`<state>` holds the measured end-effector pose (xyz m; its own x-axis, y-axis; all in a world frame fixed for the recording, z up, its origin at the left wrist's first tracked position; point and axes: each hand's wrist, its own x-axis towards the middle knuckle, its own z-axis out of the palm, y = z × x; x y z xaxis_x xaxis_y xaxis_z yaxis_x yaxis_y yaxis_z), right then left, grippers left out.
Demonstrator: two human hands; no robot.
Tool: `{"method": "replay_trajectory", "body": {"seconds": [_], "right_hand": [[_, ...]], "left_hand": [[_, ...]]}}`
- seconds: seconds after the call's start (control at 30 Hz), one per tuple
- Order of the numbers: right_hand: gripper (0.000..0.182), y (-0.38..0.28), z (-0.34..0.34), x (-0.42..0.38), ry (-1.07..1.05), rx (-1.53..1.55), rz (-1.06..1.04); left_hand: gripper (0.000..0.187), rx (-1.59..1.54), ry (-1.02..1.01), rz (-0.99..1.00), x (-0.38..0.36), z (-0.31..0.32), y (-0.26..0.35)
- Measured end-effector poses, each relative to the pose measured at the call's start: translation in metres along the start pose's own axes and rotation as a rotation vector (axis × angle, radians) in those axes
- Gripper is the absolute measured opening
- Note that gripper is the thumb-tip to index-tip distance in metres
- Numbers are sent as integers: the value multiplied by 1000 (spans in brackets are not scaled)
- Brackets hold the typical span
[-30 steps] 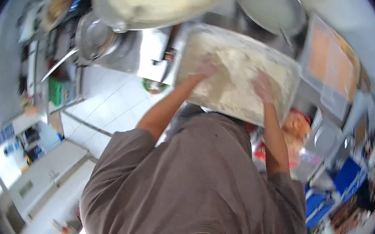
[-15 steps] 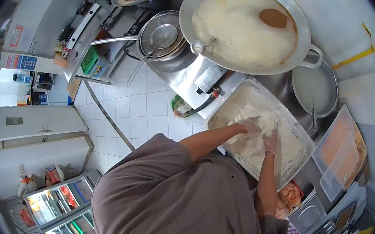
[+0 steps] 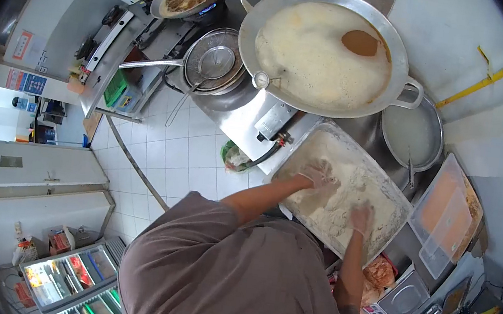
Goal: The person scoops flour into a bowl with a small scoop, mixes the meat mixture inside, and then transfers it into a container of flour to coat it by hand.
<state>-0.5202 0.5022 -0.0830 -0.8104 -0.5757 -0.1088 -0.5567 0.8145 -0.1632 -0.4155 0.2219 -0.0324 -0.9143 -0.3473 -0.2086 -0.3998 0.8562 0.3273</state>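
Note:
A large rectangular tub (image 3: 393, 228) holds pale flour (image 3: 340, 207), and both of my hands are in it, in thin clear gloves. My left hand (image 3: 321, 176) lies on the flour toward the tub's left side, fingers spread and dusted white. Nearer the right side, my right hand (image 3: 361, 219) rests in the flour with its fingers stretched forward, partly blurred. No held object shows in either hand. Whether anything lies buried in the flour cannot be seen.
Beyond the tub stands a big wok (image 3: 319, 106) of foamy oil with a thermometer (image 3: 261, 80) at its rim. Strainers (image 3: 215, 63) lie left of it. A metal bowl (image 3: 413, 129) of cloudy liquid and a lidded plastic box (image 3: 444, 210) sit to the right.
My hands have moved apart: the left went left across the flour, the right drew slightly nearer my body. The heaped flour between them now lies flatter. The camera view has shifted a little.

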Motion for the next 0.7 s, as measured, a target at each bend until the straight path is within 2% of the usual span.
{"method": "replay_trajectory", "body": {"seconds": [0.07,0.13,0.2,0.27,0.37,0.47,0.53,0.6,0.63,0.67,0.7], "right_hand": [[67,-76,-35,10,-52,415,311],[65,-106,-67,17,-151,480,333],[62,-104,-79,18,-205,513,312],[59,-79,-87,12,-210,509,250],[62,-42,-96,-8,-199,665,125],[65,-41,-129,-19,-242,575,241],[67,-54,-116,-24,-317,269,138],[72,-77,-82,-23,-283,281,118],[75,-90,-66,-23,-217,443,152],[74,-99,-50,-16,-200,529,209],[73,-92,-25,-9,-208,484,235]], "left_hand": [[84,-196,-221,196,14,35,13],[83,38,-530,519,37,32,36],[76,-64,-544,527,38,11,47],[66,-503,-252,217,13,-38,37],[56,-448,-263,160,-12,-128,19],[54,75,-439,118,-25,-151,3],[54,239,-468,186,-31,-110,-1],[53,246,-444,300,-29,-54,13],[53,226,-437,368,-24,-33,20],[53,177,-462,445,-17,-27,28],[53,109,-502,500,-9,-31,36]]}}
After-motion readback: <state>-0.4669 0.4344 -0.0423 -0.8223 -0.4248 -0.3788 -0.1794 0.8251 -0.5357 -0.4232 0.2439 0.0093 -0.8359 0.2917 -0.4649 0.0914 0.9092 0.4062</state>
